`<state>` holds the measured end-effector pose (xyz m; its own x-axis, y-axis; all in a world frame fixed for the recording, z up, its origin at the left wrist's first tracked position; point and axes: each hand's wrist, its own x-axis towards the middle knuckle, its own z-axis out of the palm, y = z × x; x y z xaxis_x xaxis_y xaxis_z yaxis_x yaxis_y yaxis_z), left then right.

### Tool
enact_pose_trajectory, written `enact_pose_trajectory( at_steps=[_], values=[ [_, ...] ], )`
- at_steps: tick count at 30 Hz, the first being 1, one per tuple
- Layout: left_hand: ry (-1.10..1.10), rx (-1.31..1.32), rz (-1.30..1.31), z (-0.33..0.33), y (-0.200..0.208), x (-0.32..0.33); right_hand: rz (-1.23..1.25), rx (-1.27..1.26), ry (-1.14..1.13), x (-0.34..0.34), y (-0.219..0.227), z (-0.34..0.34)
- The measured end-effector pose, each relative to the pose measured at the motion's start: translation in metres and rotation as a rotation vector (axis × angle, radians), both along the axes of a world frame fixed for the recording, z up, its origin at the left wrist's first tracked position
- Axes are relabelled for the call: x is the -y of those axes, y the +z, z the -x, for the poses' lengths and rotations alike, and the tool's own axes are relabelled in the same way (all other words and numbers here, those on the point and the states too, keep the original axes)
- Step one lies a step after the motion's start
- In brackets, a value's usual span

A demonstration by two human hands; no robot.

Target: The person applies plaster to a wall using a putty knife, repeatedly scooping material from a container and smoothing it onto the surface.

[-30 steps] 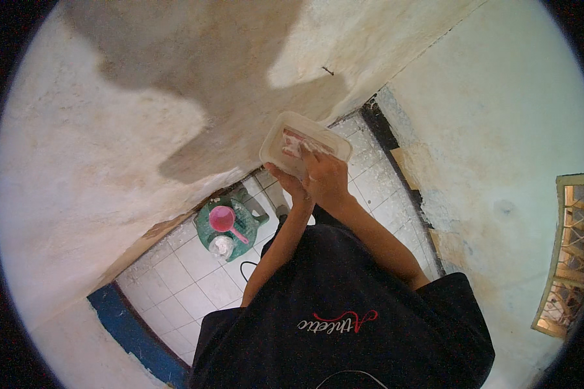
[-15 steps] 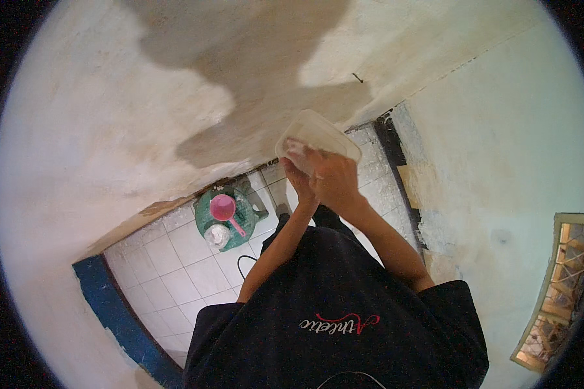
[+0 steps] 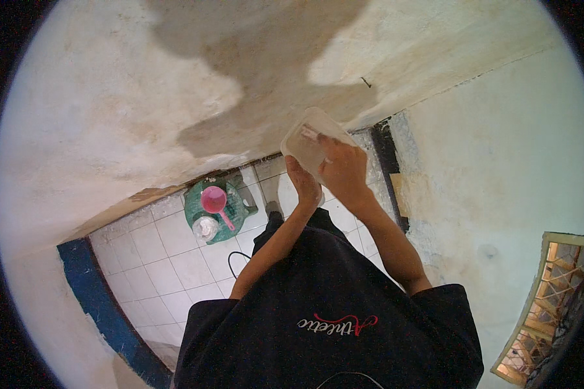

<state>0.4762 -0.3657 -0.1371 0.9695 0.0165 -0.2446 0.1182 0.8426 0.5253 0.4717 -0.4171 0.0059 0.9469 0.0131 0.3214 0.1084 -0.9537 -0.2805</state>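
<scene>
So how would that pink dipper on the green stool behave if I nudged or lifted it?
The pink dipper looks like moulded plastic, so it's probably light, if empty, and fairly stiff. Its handle juts out to one side, so a push there would likely swivel it.

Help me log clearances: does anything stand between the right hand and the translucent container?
Nothing visible does. The right hand is over the translucent container, while the left hand holds its near edge. The green stool stands aside, to the left.

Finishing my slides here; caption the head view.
Left hand holds a pale container, right hand reaches inside, green stool on the floor.
</scene>
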Motion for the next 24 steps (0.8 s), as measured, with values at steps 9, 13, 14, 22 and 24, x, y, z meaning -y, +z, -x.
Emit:
enact_pose_trajectory(
  at_steps=[9, 13, 14, 22, 24],
  values=[
    [0.037, 0.108, -0.078, 0.001, -0.016, 0.003, -0.031, 0.004, -0.090, 0.003, 0.012, -0.002],
    [-0.040, 0.159, 0.058, 0.002, -0.015, -0.001, 0.016, -0.052, -0.027, 0.002, 0.012, 0.001],
    [-0.041, 0.156, 0.058, 0.004, -0.009, -0.001, -0.008, -0.045, -0.005, 0.006, 0.013, 0.002],
    [-0.058, 0.003, 0.059, 0.010, -0.005, 0.005, 0.078, -0.099, 0.029, -0.003, 0.008, 0.008],
    [-0.066, 0.036, 0.078, 0.006, -0.021, 0.005, 0.111, -0.121, 0.064, -0.003, 0.009, 0.008]
  ],
)
